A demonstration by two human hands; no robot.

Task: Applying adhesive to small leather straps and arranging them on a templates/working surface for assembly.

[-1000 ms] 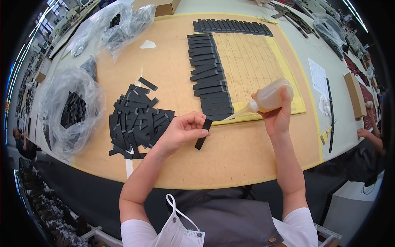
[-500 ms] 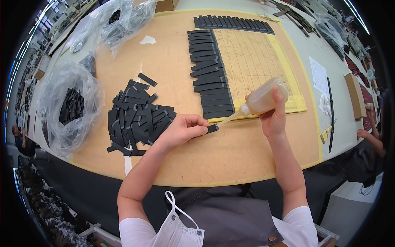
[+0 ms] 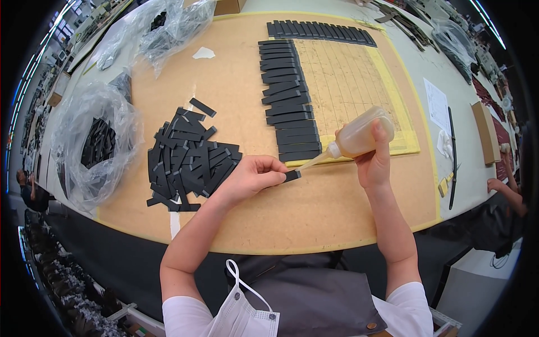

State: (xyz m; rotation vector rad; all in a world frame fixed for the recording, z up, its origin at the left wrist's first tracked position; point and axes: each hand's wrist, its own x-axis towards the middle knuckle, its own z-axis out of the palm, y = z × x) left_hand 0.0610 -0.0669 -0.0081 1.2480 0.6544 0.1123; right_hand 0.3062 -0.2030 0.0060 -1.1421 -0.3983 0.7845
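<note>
Between thumb and fingers my left hand (image 3: 255, 177) pinches a short black strip (image 3: 292, 176), whose end pokes out to the right. My right hand (image 3: 373, 160) grips a translucent squeeze bottle (image 3: 359, 136) of pale amber liquid, tilted so its thin nozzle points down-left. The nozzle tip is close to the strip's end; whether they touch I cannot tell. Left of my left hand lies a loose pile of black strips (image 3: 191, 151). Beyond the nozzle, a column of black strips (image 3: 289, 115) lines the left side of a yellow-edged board (image 3: 342, 78).
A row of black strips (image 3: 320, 32) lies along the board's far edge. Clear plastic bags (image 3: 120, 154) with black pieces stand at the left. On the right are a paper sheet (image 3: 436, 104), a thin black rod (image 3: 452, 157), and a cardboard piece (image 3: 485, 132). Another person's hand (image 3: 497, 184) shows far right.
The strip's end has shifted slightly right in my left hand's pinch. The bottle stays tilted in almost the same place.
</note>
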